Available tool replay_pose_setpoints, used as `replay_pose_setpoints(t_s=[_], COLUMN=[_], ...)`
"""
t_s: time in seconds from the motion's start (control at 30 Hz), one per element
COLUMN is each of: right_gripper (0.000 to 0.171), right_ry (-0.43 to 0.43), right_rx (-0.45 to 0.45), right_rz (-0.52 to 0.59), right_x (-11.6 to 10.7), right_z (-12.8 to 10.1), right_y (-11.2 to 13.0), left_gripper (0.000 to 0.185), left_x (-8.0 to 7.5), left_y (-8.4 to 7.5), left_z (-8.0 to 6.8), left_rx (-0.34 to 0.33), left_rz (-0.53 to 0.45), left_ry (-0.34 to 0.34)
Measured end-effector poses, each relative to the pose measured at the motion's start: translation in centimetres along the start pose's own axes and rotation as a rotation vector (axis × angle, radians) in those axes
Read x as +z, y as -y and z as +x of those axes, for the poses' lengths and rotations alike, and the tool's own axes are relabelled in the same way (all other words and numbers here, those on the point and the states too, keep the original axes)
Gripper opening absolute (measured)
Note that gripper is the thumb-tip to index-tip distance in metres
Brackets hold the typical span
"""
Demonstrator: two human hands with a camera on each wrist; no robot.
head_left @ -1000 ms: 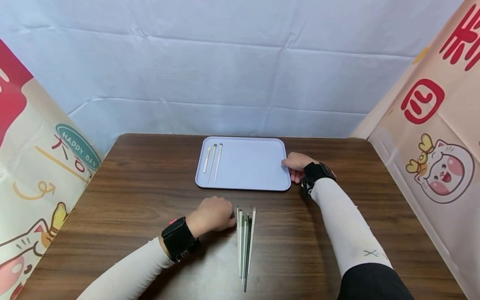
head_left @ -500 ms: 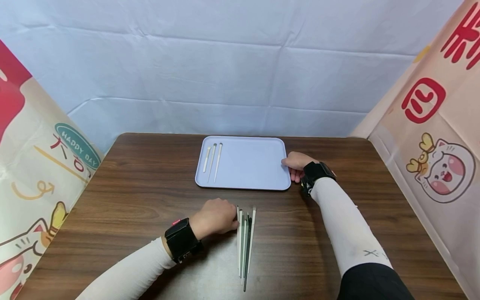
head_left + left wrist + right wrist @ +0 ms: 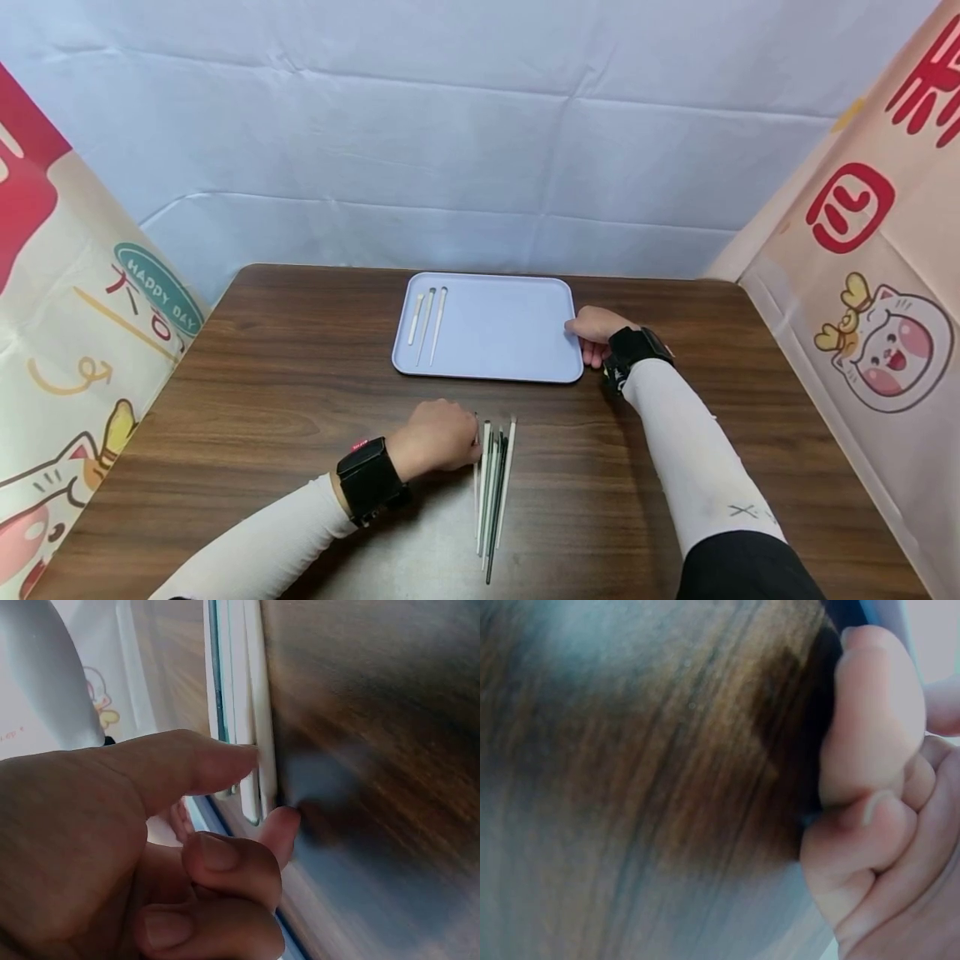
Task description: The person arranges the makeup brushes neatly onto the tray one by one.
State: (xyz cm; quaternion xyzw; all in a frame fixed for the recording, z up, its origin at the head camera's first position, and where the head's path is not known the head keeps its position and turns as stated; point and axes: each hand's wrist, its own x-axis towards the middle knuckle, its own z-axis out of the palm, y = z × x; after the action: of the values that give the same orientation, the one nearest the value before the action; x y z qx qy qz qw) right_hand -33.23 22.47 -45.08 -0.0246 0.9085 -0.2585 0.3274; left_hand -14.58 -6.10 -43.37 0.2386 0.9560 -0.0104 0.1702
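Observation:
My left hand [image 3: 441,435] is at the upper end of a loose bundle of slim brushes [image 3: 492,492] on the table. Its thumb and index finger pinch the leftmost pale brush [image 3: 263,735], while the other fingers curl in. That brush stands slightly apart from the others. The handles are pale, grey-green and dark green. My right hand [image 3: 597,332] grips the right edge of a pale lilac tray [image 3: 502,329], thumb on the rim and fingers curled outside and below it. Three slim brushes [image 3: 426,325] lie side by side on the tray's left part.
The dark wooden table [image 3: 300,333] carries the tray near its back edge and the bundle nearer the front. A pale cloth [image 3: 420,142] hangs behind. Printed cloths [image 3: 862,275] flank both sides.
My left hand has shifted slightly right onto the leftmost brush, and the gap between it and the bundle has widened a little. The right hand and tray stay in place.

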Motion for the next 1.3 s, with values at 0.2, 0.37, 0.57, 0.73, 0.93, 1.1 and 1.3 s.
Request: replay_pose_setpoints(t_s=[0.2, 0.37, 0.57, 0.73, 0.93, 1.1, 1.3], right_gripper=[0.052, 0.053, 0.053, 0.053, 0.052, 0.049, 0.048], right_ry=[0.002, -0.003, -0.005, -0.003, 0.002, 0.006, 0.008], right_rx=[0.000, -0.006, -0.007, -0.006, 0.000, 0.001, -0.002], right_rz=[-0.006, -0.009, -0.005, 0.006, 0.017, 0.023, 0.017], right_x=[0.1, 0.0, 0.0, 0.0, 0.0, 0.0, 0.0], right_z=[0.0, -0.1, -0.2, -0.3, -0.2, -0.1, 0.0], right_y=[0.0, 0.0, 0.1, 0.1, 0.1, 0.0, -0.1], left_gripper=[0.036, 0.037, 0.037, 0.034, 0.035, 0.040, 0.039], left_x=[0.3, 0.5, 0.8, 1.0, 1.0, 0.7, 0.2], left_y=[-0.3, -0.6, -0.8, -0.9, -0.7, -0.2, 0.3], left_z=[-0.2, -0.1, -0.2, -0.2, -0.3, -0.2, 0.0], left_rx=[-0.006, -0.019, -0.030, -0.045, -0.067, -0.071, -0.093], left_rz=[0.004, 0.009, 0.008, 0.008, 0.010, -0.035, -0.079], left_ry=[-0.001, 0.008, 0.002, -0.019, -0.003, 0.001, 0.015])
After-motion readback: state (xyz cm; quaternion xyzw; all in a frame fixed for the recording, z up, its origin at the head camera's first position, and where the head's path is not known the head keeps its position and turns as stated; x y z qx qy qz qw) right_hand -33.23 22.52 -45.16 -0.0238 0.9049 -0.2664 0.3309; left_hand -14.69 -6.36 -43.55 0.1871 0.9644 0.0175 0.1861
